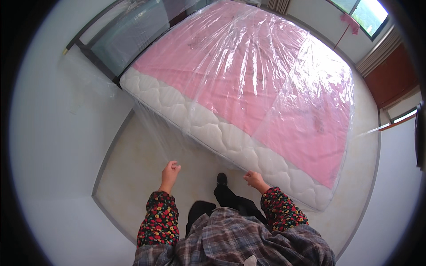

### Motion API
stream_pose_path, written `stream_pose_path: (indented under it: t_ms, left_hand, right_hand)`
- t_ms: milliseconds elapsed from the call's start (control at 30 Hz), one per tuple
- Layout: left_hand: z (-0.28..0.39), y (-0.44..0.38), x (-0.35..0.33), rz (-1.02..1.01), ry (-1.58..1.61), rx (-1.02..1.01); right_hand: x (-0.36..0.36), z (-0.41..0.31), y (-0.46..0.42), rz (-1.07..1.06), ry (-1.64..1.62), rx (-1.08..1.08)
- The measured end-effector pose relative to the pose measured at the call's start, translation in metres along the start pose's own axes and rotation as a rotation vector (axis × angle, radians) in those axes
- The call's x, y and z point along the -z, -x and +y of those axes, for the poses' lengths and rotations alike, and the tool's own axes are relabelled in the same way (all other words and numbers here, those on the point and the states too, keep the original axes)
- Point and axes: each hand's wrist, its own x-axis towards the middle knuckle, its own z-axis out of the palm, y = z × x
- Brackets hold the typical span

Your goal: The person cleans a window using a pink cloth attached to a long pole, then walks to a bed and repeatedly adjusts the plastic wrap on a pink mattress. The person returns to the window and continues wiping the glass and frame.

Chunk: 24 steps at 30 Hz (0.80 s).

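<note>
A clear plastic sheet (pixel 233 60) lies over a large mattress with a pink top (pixel 213 81) and a white quilted side (pixel 206 121). Folds of the sheet hang past the near side and run down towards my left hand (pixel 170 173), whose fingers are pinched on its edge above the floor. Close to the mattress's lower border, my right hand (pixel 255 180) has its fingers curled at the sheet; the film between them is faint. Both forearms wear flowered sleeves.
A dark-framed headboard (pixel 129 43), partly under plastic, stands against the wall at the upper left. My black shoe (pixel 221 179) is on the pale floor (pixel 129 156) beside the mattress. A pink umbrella-like object (pixel 350 24) hangs by the window (pixel 369 15). A reddish-brown cabinet (pixel 391 74) stands at the right.
</note>
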Motion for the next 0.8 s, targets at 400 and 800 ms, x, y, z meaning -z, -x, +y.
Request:
stream_pose_path:
  t_ms: [400, 800]
  left_hand:
    - [-0.016, -0.145, -0.144, 0.204, -0.130, -0.033]
    - [-0.049, -0.312, -0.115, -0.100, -0.106, -0.080]
  right_hand:
    - [0.039, 0.006, 0.055, -0.016, -0.061, -0.232]
    - [-0.070, -0.176, -0.190, 0.032, -0.054, 0.118]
